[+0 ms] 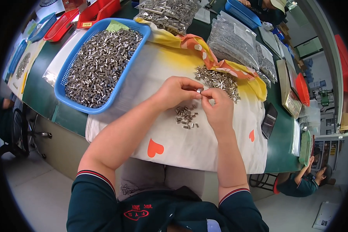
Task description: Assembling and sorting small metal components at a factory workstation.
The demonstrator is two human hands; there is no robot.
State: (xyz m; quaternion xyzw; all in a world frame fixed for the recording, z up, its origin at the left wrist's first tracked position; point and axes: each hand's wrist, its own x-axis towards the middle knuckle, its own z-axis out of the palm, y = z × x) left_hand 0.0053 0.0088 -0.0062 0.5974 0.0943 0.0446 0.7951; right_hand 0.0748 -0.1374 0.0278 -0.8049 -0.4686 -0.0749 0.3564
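Note:
My left hand (pixel 178 92) is closed, with a small shiny metal piece (pixel 199 90) between thumb and fingertips. Pinched fingers of my right hand (pixel 218 105) meet the same piece from the other side; its exact shape is too small to tell. Just below the hands, a small pile of short metal cylinders (pixel 186 116) lies on the white cloth (pixel 189 149). Beyond my right hand is a larger, shinier heap of similar cylinders (pixel 219 82), beside a fold of yellow and orange patterned cloth (pixel 207 56).
A blue basket (pixel 60 101) full of metal cylinders stands at the left. Plastic bags of metal parts (pixel 232 38) lie at the back. A dark flat object (pixel 269 120) rests near the right side of the green table (pixel 280 149). Other people (pixel 303 185) sit nearby.

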